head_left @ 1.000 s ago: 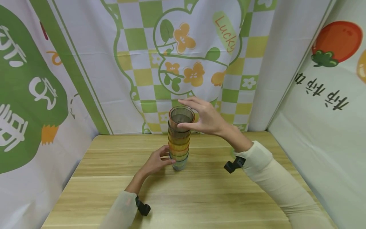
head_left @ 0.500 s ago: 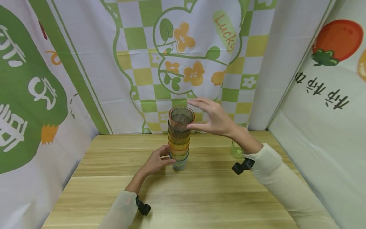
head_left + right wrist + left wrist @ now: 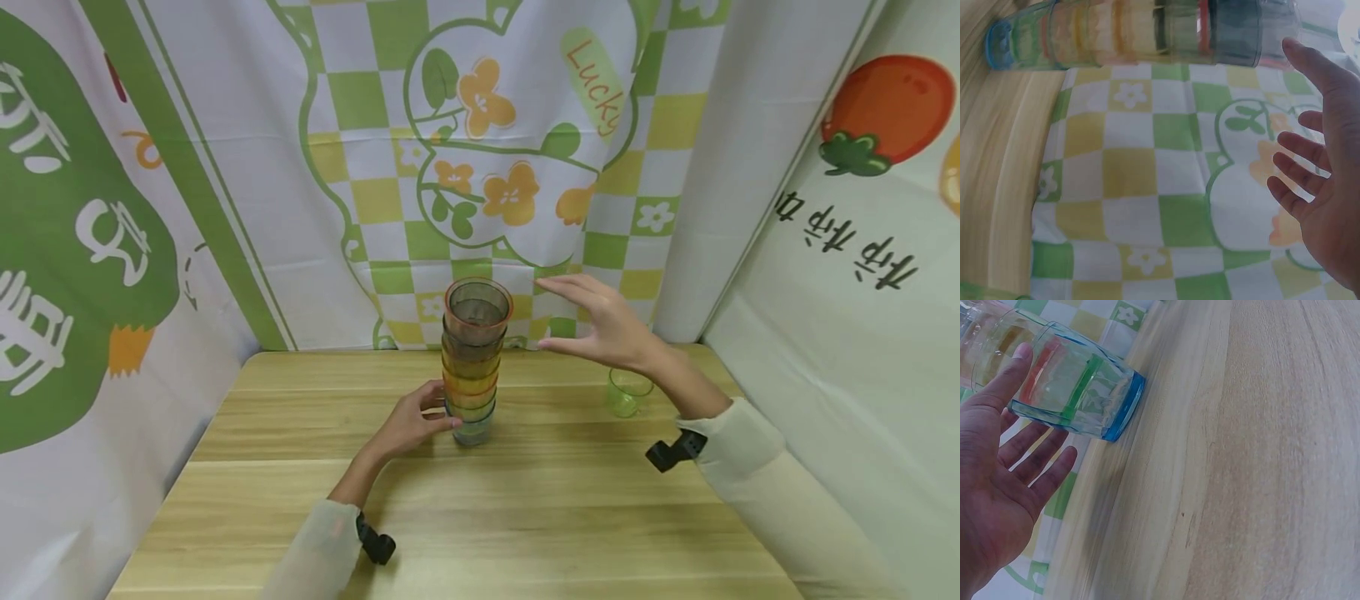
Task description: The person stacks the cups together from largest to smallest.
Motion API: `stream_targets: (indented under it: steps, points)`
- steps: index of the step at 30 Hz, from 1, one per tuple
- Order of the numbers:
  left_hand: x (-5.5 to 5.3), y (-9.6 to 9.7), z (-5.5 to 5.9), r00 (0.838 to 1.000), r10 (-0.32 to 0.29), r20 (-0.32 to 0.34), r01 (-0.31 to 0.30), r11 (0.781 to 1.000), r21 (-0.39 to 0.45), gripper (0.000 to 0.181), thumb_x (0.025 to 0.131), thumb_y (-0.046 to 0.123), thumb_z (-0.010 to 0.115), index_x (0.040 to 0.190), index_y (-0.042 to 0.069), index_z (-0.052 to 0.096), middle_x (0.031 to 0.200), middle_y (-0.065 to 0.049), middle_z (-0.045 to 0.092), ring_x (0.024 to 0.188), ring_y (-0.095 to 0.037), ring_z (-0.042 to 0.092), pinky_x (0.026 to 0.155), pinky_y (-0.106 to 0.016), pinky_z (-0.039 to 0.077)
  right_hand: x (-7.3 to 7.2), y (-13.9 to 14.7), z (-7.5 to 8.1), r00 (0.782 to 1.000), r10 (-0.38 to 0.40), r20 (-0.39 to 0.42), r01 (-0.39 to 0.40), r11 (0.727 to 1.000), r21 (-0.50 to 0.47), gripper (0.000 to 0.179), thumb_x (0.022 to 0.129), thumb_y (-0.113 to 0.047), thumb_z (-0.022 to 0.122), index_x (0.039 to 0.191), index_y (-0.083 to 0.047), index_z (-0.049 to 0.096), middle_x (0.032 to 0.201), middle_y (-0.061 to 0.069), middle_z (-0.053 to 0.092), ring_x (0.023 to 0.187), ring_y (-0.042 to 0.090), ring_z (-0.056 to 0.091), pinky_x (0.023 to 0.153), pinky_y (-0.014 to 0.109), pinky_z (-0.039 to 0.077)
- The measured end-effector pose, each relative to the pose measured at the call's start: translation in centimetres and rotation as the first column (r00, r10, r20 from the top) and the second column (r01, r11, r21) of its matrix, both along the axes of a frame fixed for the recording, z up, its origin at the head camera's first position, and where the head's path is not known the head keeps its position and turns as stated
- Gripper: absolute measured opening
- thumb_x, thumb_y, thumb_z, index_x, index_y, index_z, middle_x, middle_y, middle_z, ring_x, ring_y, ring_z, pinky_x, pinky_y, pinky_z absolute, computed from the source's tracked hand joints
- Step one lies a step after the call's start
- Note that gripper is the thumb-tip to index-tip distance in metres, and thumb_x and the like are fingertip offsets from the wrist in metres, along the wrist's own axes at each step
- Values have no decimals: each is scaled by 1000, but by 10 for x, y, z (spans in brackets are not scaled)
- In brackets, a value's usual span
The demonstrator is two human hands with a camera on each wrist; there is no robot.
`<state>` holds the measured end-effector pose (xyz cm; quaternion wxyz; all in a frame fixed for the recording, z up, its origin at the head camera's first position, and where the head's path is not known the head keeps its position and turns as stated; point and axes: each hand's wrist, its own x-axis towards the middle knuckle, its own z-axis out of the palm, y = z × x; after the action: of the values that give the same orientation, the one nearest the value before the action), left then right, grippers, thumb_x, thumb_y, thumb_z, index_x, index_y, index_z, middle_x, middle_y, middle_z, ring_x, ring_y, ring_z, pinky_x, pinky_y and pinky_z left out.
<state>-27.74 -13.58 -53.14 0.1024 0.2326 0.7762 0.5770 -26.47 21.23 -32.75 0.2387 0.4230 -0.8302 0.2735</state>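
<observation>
A tall stack of nested clear coloured cups (image 3: 471,362) stands upright on the table, blue at the bottom, then yellow, orange and grey, with a reddish rim on top. My left hand (image 3: 408,423) holds the stack low down, thumb in front and fingers reaching behind it. In the left wrist view, the thumb lies against the cups (image 3: 1079,381) and the lower fingers are spread. My right hand (image 3: 611,325) is in the air right of the stack's top, thumb and fingers apart, holding nothing. The right wrist view shows its fingers (image 3: 1300,150) loosely bent, away from the stack.
A green clear cup (image 3: 624,402) stands on the wooden table (image 3: 570,517) at the right, partly behind my right forearm. Printed cloth (image 3: 510,125) hangs at the back edge, and more cloth walls flank both sides.
My right hand has moved off the top of the stack to the right and slightly down, with its fingers apart. The green cup has come into view. My left hand and the stack have stayed put.
</observation>
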Motion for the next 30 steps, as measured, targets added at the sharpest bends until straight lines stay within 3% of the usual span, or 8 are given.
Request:
stream_targets:
  steps: [6,15,25,30]
  points:
    - [1,0,0,1000,4,10,-4,1000,2,68,93,20,85,153,14,53,145,-15,61,133,-39,61,107,-46,58,0,22,-16,997,-68,40,65,995,72,85,74,-20,98,147,3,59,143,24,62,132,44,58,110,65,50]
    - [0,0,0,1000,0,3,0,1000,8,68,93,21,85,153,13,53,144,-16,62,133,-40,62,107,-46,58,-2,51,-39,986,-126,111,112,986,124,83,73,-17,98,145,3,60,143,28,61,131,50,57,108,70,49]
    - [0,0,-1,1000,-6,5,6,1000,8,69,94,22,85,154,12,52,146,-17,61,134,-41,60,108,-47,58,-8,78,-62,981,-119,155,89,979,185,81,74,-21,97,143,4,62,141,28,63,129,51,59,105,71,50]
    - [-1,0,-2,1000,-2,2,2,1000,17,69,93,21,85,153,12,52,146,-17,61,134,-41,60,108,-47,57,-10,89,-72,967,-148,208,102,971,216,82,76,-24,96,145,3,60,146,27,61,133,52,56,109,72,46]
